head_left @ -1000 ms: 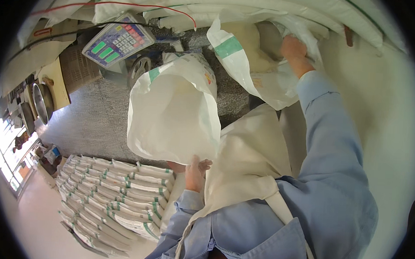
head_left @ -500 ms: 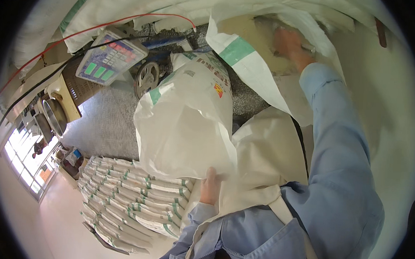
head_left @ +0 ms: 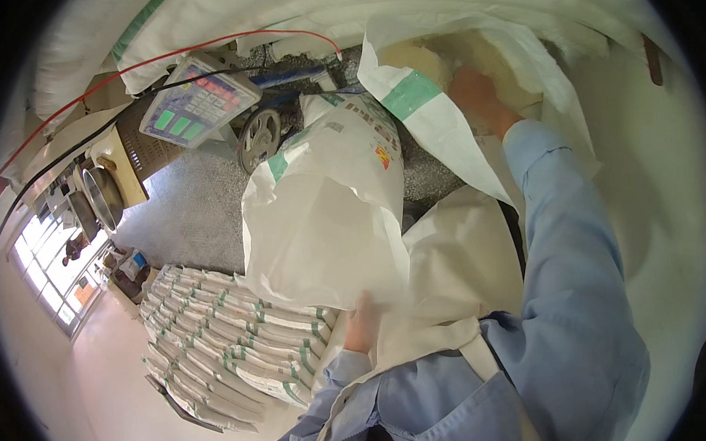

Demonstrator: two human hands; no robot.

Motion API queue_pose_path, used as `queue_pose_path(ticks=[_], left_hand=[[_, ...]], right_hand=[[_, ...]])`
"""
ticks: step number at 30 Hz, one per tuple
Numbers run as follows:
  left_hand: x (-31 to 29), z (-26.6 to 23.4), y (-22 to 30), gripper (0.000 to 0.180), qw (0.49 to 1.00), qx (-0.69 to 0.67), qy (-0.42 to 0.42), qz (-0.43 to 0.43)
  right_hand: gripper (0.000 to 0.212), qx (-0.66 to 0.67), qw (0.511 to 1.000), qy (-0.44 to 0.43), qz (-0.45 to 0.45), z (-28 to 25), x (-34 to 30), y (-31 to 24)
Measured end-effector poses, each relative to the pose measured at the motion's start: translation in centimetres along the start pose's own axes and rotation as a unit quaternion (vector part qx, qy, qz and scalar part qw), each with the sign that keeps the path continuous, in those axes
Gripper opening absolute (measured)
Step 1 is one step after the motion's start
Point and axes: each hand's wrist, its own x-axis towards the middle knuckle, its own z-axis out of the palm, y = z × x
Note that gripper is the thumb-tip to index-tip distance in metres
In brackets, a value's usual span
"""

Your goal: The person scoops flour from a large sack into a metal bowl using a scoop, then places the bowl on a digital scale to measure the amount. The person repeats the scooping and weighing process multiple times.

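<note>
My left hand (head_left: 361,325) pinches the near rim of a white woven sack (head_left: 328,243), whose wide mouth faces me. Printing and a green stripe show on this sack; its inside looks white. My right hand (head_left: 475,95) reaches into a second open sack (head_left: 453,138) at the far right, down among pale yellowish powder (head_left: 417,62). Motion blurs that hand and its fingers are partly hidden. A scoop-like tool with a metal handle showed beside it a moment ago; now the powder and the hand hide it.
Beyond the held sack stand a scale display (head_left: 195,104) with keys and a handwheel (head_left: 259,140). A red cable (head_left: 219,39) and a black one cross at the left. Stacked white sacks (head_left: 228,326) lie at lower left, a metal bowl (head_left: 103,198) farther left.
My right hand has moved a little left and lower within the far sack, and its metal handle has gone from sight. The left hand keeps hold of the rim. The view has shifted slightly.
</note>
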Motion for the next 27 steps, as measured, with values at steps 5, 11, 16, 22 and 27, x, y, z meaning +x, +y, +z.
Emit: queue_pose_path(ticks=[5, 11, 16, 22, 27], left_hand=[[0.1, -0.8, 0.1, 0.034, 0.998, 0.015, 0.004, 0.062], [0.3, -1.0, -0.3, 0.035, 0.991, 0.066, -0.024, 0.110], [-0.6, -0.3, 0.7, 0.038, 0.998, 0.011, -0.055, 0.035], [-1.6, 0.5, 1.1, 0.036, 0.998, 0.001, -0.051, 0.024], [-1.7, 0.6, 0.7, 0.036, 0.998, 0.015, -0.057, 0.025]], right_hand=[[0.026, 0.045, 0.999, 0.012, 0.009, -2.4, -2.3, 0.4], [0.030, 0.086, 0.996, 0.017, 0.021, -4.5, -4.6, 0.7], [0.036, 0.121, 0.992, 0.030, 0.028, -5.1, -8.1, 1.8], [0.040, 0.189, 0.977, 0.074, 0.071, -5.3, -12.2, 3.7], [0.040, 0.270, 0.952, 0.070, 0.122, -5.5, -15.1, 5.6]])
